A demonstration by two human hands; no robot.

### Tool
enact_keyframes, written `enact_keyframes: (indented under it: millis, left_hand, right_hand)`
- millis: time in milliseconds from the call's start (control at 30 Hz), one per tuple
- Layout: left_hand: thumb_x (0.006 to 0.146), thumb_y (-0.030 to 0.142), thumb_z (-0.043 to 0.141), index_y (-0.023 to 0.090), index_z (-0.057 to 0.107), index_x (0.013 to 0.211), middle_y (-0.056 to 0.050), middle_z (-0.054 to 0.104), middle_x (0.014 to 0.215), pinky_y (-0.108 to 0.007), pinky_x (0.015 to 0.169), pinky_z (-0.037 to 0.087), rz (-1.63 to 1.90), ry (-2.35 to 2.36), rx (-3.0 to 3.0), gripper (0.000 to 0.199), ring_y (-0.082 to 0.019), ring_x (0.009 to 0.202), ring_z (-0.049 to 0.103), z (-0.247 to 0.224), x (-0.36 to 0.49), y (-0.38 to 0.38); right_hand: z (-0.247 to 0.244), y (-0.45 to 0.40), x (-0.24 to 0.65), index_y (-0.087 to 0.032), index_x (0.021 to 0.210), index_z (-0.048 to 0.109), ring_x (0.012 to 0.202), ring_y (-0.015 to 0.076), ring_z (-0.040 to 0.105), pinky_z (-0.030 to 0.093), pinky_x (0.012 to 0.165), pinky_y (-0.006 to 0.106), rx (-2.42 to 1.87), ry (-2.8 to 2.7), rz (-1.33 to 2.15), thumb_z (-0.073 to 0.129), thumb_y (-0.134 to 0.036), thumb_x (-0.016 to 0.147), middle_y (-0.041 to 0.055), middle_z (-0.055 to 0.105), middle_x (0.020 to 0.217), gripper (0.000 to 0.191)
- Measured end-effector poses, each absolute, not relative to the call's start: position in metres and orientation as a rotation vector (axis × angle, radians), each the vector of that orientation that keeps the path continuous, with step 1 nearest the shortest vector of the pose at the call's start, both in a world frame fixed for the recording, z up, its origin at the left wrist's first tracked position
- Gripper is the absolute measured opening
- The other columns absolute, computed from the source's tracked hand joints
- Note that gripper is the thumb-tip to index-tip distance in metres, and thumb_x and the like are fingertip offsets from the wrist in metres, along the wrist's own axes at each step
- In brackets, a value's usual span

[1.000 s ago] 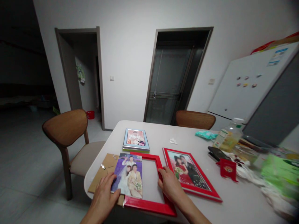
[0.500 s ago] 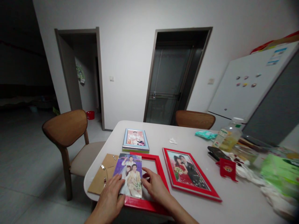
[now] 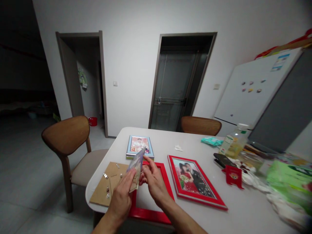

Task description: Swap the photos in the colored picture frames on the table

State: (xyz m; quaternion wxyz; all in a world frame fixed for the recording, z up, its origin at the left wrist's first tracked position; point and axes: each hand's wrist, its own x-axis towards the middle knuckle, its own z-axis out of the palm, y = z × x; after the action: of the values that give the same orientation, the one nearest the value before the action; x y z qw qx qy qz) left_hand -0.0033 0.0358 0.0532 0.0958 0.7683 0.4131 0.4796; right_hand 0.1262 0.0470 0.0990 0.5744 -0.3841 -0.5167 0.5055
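Observation:
My left hand (image 3: 122, 190) grips a photograph (image 3: 138, 169) by its left side, thumb on the face. The photograph is raised and tilted, seen nearly edge-on. My right hand (image 3: 154, 180) is closed at its right edge, fingers bent; some fingertips are hidden. Beneath both hands lies an open red picture frame (image 3: 167, 182), with the pale tabletop showing through it. Partly behind my left hand is a brown backing board (image 3: 101, 190) with small metal clips.
Right of my hands lies a red-framed couple picture (image 3: 197, 182). A blue-framed picture (image 3: 140, 146) lies farther back. A bottle (image 3: 234, 141), black phone-like item (image 3: 223, 160), red card (image 3: 233, 176) and green packet (image 3: 287, 180) crowd the table's right. A wooden chair (image 3: 67, 135) stands at left.
The photograph has been lifted from lying flat over the red frame and turned nearly edge-on. Both hands have risen with it. The view has shifted slightly.

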Motion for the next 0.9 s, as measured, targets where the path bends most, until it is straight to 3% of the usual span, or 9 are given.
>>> enact_keyframes:
  millis: [100,200,333,533,767,900]
  left_hand:
    - [0.079,0.02,0.042,0.016,0.052,0.11,-0.007,0.061,0.106,-0.034,0.087,0.043,1.51,1.217,1.794,0.033,-0.022,0.101,0.053,0.073,0.007,0.031]
    - [0.077,0.034,0.047,0.01,0.057,0.1,-0.01,0.066,0.092,-0.032,0.077,0.048,1.531,1.176,1.361,0.034,-0.024,0.09,0.059,0.077,0.02,0.026]
    - [0.073,0.037,0.051,0.009,0.055,0.1,-0.01,0.064,0.098,-0.032,0.082,0.044,1.556,1.125,1.149,0.039,-0.024,0.094,0.057,0.072,0.035,0.023]
    - [0.065,0.029,0.058,0.009,0.044,0.111,-0.012,0.059,0.108,-0.034,0.084,0.043,1.305,0.942,1.226,0.052,-0.024,0.099,0.054,0.067,0.035,0.023]
    - [0.068,0.01,0.049,0.016,0.037,0.117,-0.008,0.052,0.118,-0.03,0.088,0.041,1.057,1.034,1.465,0.05,-0.018,0.106,0.05,0.041,0.032,0.021]
    - [0.068,0.011,0.048,0.01,0.032,0.122,-0.013,0.044,0.124,-0.033,0.095,0.033,1.062,1.254,1.618,0.056,-0.02,0.113,0.042,0.044,0.026,0.022]
  right_hand:
    - [0.093,0.048,0.134,-0.021,0.119,0.039,0.077,0.0139,0.054,0.044,0.062,0.025,-0.989,-1.082,1.179,0.048,-0.037,0.072,0.0056,0.055,0.096,0.05]
    - [0.074,0.052,0.141,-0.021,0.116,0.04,0.084,0.0164,0.055,0.044,0.064,0.027,-1.146,-0.87,1.313,0.051,-0.04,0.069,0.0083,0.053,0.108,0.052]
    - [0.059,0.055,0.15,-0.022,0.118,0.033,0.073,0.0156,0.059,0.045,0.06,0.027,-0.994,-0.737,1.485,0.049,-0.036,0.069,0.007,0.059,0.1,0.054]
    - [0.056,0.066,0.183,-0.015,0.117,0.037,0.064,0.0167,0.061,0.046,0.053,0.024,-1.107,-0.798,1.286,0.043,-0.017,0.062,0.0066,0.065,0.084,0.055]
    - [0.038,0.081,0.216,-0.011,0.119,0.04,0.054,0.0163,0.06,0.045,0.048,0.025,-1.357,-0.95,1.137,0.042,-0.014,0.063,0.0066,0.066,0.072,0.057]
    - [0.036,0.088,0.225,-0.011,0.116,0.046,0.051,0.0159,0.058,0.044,0.048,0.025,-1.447,-1.014,1.011,0.045,-0.017,0.064,0.0067,0.066,0.068,0.052]
